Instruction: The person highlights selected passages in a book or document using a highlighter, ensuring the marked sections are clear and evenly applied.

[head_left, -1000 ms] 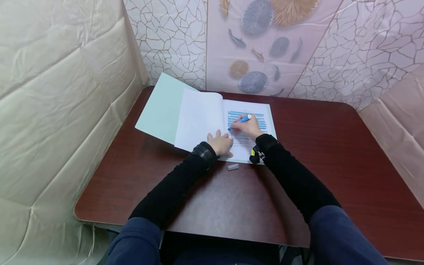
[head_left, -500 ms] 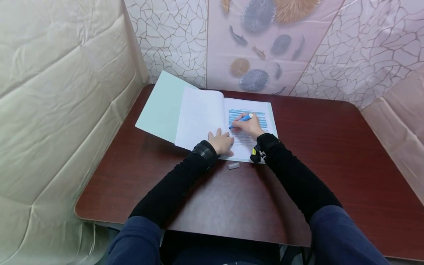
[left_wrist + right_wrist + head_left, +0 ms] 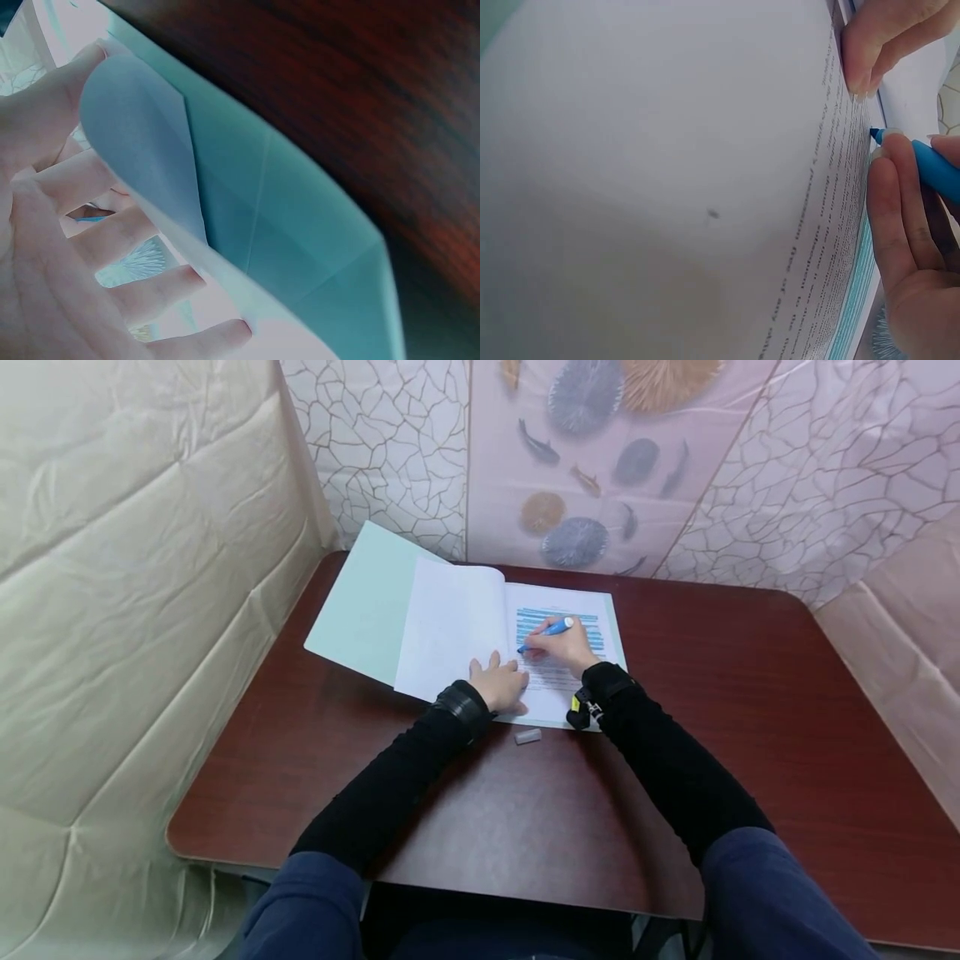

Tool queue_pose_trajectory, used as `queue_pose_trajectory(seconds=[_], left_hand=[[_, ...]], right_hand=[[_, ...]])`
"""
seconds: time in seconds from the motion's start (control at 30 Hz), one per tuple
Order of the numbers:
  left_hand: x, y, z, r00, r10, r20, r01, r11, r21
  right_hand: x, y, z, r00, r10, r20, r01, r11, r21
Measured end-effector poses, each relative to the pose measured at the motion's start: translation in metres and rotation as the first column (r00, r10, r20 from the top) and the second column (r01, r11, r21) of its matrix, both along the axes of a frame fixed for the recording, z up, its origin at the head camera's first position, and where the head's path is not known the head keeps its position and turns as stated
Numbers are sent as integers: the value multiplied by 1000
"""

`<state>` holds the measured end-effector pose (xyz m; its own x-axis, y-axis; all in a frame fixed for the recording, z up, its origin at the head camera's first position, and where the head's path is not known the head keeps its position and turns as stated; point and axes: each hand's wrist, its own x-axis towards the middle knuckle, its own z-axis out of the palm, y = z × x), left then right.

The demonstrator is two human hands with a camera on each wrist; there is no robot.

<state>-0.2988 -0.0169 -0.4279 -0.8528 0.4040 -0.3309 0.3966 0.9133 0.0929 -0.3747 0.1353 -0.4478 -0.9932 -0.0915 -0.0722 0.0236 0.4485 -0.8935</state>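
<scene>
Pinching a blue marker [image 3: 557, 627] in the right hand [image 3: 566, 647], with the left hand [image 3: 498, 683] spread on the open book [image 3: 558, 596].
Hardly any change from a second ago: nib [image 3: 875, 134] at about the same spot, no new blue to see, so maybe in a tiny stop or a slow bit of colouring. Nib just left of the right fingers, back end poking up above them. Blue stripes [image 3: 540, 612] mostly beyond the right hand, plain print [image 3: 551, 675] on its near side. Small grey piece [image 3: 528, 737], perhaps the cap, just on the near side of the left hand.
</scene>
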Motion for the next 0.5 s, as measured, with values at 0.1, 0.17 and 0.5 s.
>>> queue_pose_trajectory(seconds=[0.1,0.17,0.5], left_hand=[[1,0,0,1000,0,3,0,1000,3],[2,0,0,1000,-1,5,1,1000,9],[-1,1,-3,1000,10,5,-10,1000,7]], right_hand=[[1,1,0,1000,-2,7,2,1000,5],[1,1,0,1000,-8,11,8,1000,7],[0,5,-2,1000,-3,3,3,1000,-11]])
